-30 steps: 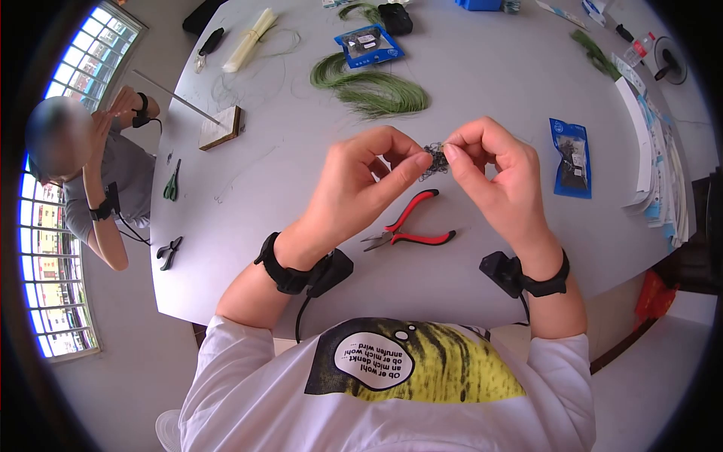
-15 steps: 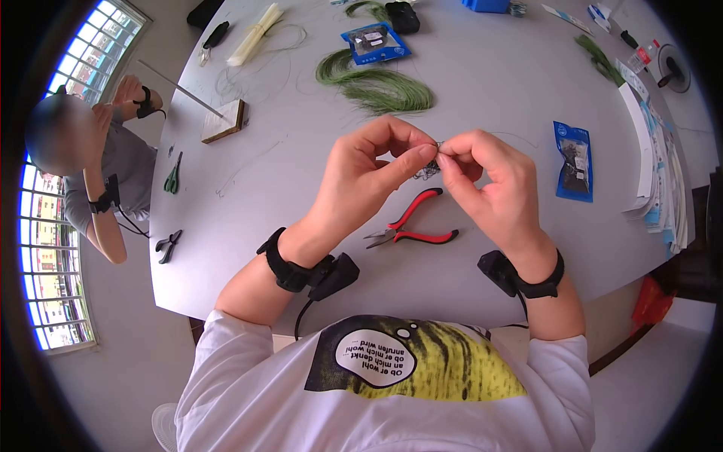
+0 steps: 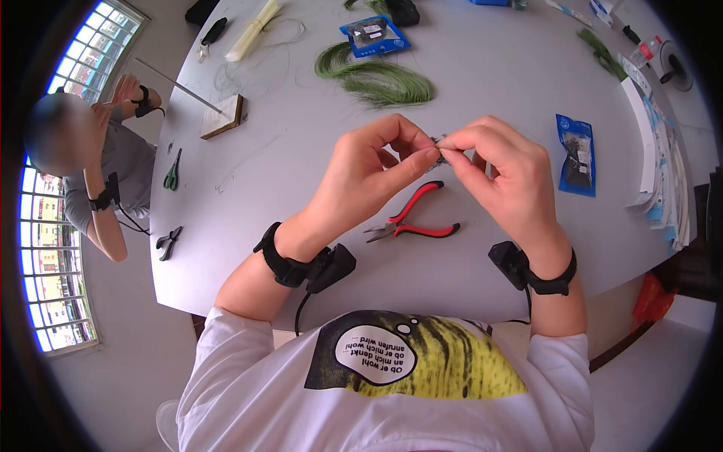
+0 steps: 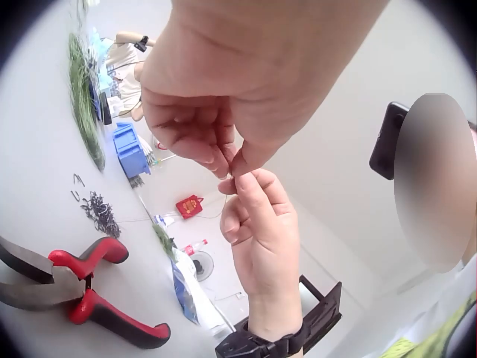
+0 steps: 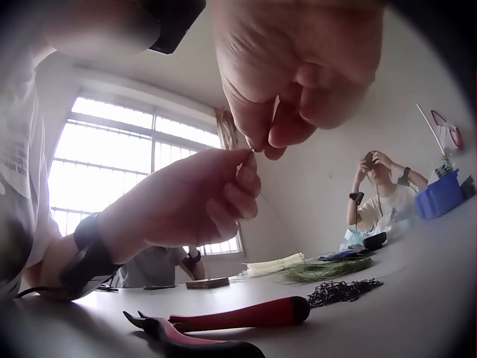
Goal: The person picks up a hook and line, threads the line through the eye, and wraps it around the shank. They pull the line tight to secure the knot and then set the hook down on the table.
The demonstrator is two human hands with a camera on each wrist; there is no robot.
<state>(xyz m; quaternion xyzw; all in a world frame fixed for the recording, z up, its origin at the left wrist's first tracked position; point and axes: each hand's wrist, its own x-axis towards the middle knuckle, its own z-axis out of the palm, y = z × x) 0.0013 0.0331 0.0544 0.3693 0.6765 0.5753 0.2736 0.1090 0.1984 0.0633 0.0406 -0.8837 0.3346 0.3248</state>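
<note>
Over the table, my left hand (image 3: 376, 162) and right hand (image 3: 506, 169) meet fingertip to fingertip. Each pinches with thumb and forefinger at the same spot. A thin strand (image 5: 277, 218) trails from the pinched fingertips in the right wrist view; whatever else is between them is too small to tell. On the table below lies a loose pile of small dark wire hooks (image 4: 99, 214), mostly hidden behind the fingers in the head view. Red-and-black handled pliers (image 3: 413, 218) rest with spread handles nearer my body.
Green strands (image 3: 384, 79) and a blue packet (image 3: 374, 36) lie farther back. Another blue packet (image 3: 577, 156) is to the right. On the left are a wooden block (image 3: 221, 120) with an upright rod, green scissors (image 3: 172, 172) and black pliers (image 3: 169, 243). Another person (image 3: 113, 151) sits there.
My fingertips have come together from slightly apart, now covering more of the hook pile in the head view. The right hand's fingers have straightened somewhat. The pliers have stayed in place.
</note>
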